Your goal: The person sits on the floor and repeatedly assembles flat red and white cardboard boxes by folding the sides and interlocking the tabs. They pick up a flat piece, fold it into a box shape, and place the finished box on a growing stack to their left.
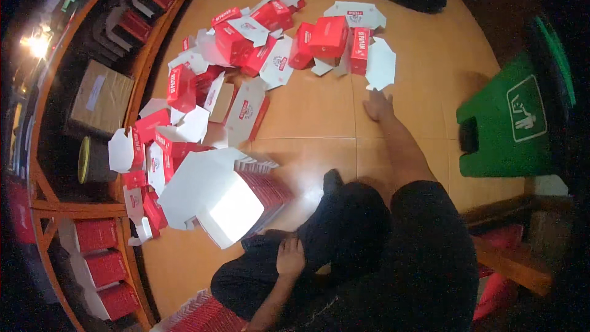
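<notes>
While the person sits on the orange tiled floor (pixel 319 117) with dark-clothed legs folded, the right hand (pixel 377 104) stretches forward, fingers spread and flat, palm down on the tiles; it holds nothing. Its fingertips lie just short of a flat white carton blank (pixel 380 64), near it but, as far as the view shows, not touching. Beyond that blank a scatter of red and white folded cartons (pixel 329 37) curves away to the left across the floor. The left hand (pixel 290 257) rests on the person's own lap, fingers loosely curled against the dark cloth, gripping nothing. Just in front of the left knee stands a stack of flat red carton blanks (pixel 264 193), with an opened white-sided carton (pixel 212 193) lying on top of it, blurred by glare. To the right, well apart from the outstretched hand, a green bin (pixel 507 126) stands. Wooden shelves (pixel 74 209) on the left hold more red cartons and a brown cardboard box (pixel 101 98).
</notes>
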Tool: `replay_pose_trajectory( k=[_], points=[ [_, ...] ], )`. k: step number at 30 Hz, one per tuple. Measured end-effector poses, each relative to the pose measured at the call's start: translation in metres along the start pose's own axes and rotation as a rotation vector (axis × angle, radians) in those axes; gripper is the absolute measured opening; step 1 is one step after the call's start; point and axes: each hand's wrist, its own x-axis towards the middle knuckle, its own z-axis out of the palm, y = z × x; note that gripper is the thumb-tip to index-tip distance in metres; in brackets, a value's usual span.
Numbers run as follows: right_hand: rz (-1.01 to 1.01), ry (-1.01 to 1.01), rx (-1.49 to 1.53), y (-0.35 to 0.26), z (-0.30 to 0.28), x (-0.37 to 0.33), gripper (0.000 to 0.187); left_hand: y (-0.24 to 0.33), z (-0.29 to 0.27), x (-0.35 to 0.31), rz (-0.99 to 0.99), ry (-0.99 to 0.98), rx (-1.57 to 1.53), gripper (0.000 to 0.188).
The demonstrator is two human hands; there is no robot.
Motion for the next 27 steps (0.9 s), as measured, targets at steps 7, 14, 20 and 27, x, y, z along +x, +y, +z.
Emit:
replay_pose_trajectory(
  k=[7,14,20,27],
  points=[
    [-0.070,0.322,-0.030,0.056,0.042,-0.149,0.052,0.004,0.004,-0.001,-0.020,-0.036,0.028,0.035],
    [0.082,0.741,0.548,0.054,0.015,-0.272,0.046,0.003,-0.020,0.005,-0.041,-0.021,-0.130,0.033],
    [0.114,0.109,0.580,0.024,-0.003,-0.275,0.058,-0.029,-0.050,-0.019,0.144,0.662,-0.556,0.027],
    [-0.204,0.148,0.963,-0.056,-0.100,-0.248,0.022,-0.119,-0.172,-0.072,-0.353,0.622,-0.465,0.038]
  ],
)
